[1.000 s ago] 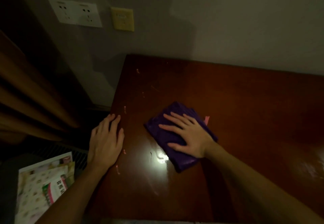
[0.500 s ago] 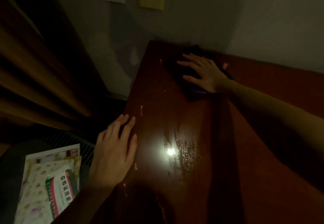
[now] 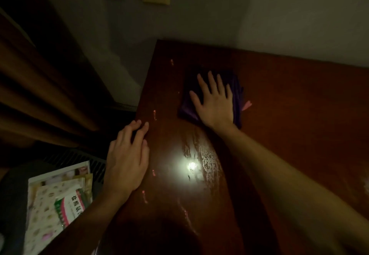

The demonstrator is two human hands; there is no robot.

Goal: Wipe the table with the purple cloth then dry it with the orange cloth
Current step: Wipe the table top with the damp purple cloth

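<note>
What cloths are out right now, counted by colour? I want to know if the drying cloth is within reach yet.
Purple cloth: 1, flat under the right hand on the table
Orange cloth: 0 in view
Total: 1 cloth
The left hand rests bare on the table's left edge, holding nothing.

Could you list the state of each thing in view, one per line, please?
purple cloth: flat on the table, pressed under the right hand
right hand: open, palm down
left hand: open, flat at the table's left edge
table: streaked wet near the glare
papers: stacked beside the table
</note>
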